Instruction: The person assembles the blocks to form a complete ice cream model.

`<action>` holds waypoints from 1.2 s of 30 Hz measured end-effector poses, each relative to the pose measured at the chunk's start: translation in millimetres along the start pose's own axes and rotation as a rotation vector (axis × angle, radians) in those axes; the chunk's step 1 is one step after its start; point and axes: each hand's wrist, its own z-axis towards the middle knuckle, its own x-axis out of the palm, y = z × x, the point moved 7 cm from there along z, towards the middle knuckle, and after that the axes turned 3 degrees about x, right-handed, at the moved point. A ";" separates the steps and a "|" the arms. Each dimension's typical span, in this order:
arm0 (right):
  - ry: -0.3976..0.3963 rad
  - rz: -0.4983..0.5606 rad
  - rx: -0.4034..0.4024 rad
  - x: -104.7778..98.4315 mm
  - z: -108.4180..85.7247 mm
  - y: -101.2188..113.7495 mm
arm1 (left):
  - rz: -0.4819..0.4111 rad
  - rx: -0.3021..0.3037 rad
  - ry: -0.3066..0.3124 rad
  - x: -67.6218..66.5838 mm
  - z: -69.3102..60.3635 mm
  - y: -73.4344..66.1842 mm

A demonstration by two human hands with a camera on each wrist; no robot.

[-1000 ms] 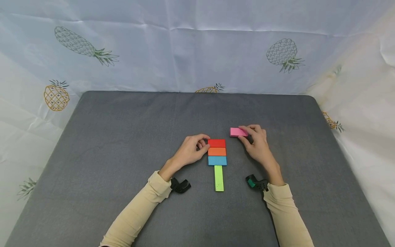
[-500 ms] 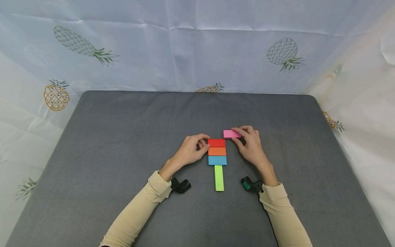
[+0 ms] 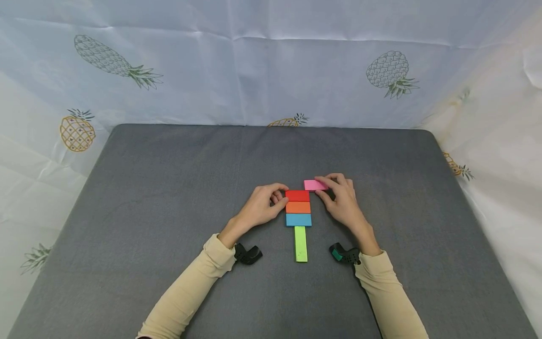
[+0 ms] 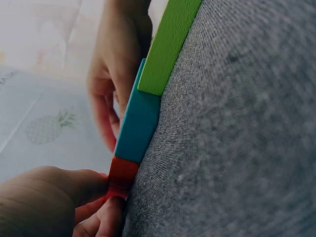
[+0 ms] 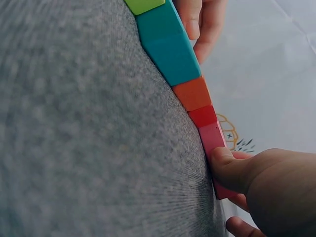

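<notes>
My right hand (image 3: 344, 201) pinches the right end of a pink block (image 3: 312, 185) between thumb and fingers. The pink block lies behind the red block (image 3: 298, 196), shifted to the right of it. At the red block's left end, my left hand (image 3: 262, 205) holds the corner with thumb and index finger, the thumb tip near the seam with the orange block (image 3: 298, 207). In front of the orange one comes a blue block (image 3: 298, 220). A green block (image 3: 300, 244) stands lengthwise from the blue one's front side, like a stem.
Grey cloth covers the table (image 3: 178, 169) under the blocks. A pale curtain (image 3: 262, 70) printed with pineapples hangs behind and at both sides. Black wrist devices (image 3: 248, 254) sit on both wrists, and a cable runs along the right sleeve.
My right hand has slid the pink block leftward and slightly nearer, up to the back right of the red block. My left hand and the other blocks have stayed put.
</notes>
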 end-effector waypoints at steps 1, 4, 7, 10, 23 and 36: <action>0.003 -0.004 0.004 0.4 0.0 -0.2 | 0.001 -0.001 0.001 0.2 0.1 0.3; 0.014 -0.017 0.018 1.8 0.0 -0.6 | 0.001 0.000 0.002 0.5 0.3 1.0; 0.023 -0.028 0.028 2.8 0.0 -0.6 | 0.002 0.002 0.002 0.4 0.4 1.0; 0.030 -0.032 0.036 3.3 -0.2 -0.2 | 0.003 0.002 0.002 -0.1 0.3 0.7; 0.032 -0.009 0.011 5.0 0.0 2.4 | -0.012 -0.005 0.002 -1.9 0.4 -2.0; 0.078 -0.018 0.046 9.7 -0.6 3.2 | -0.011 -0.013 0.009 0.4 0.7 1.3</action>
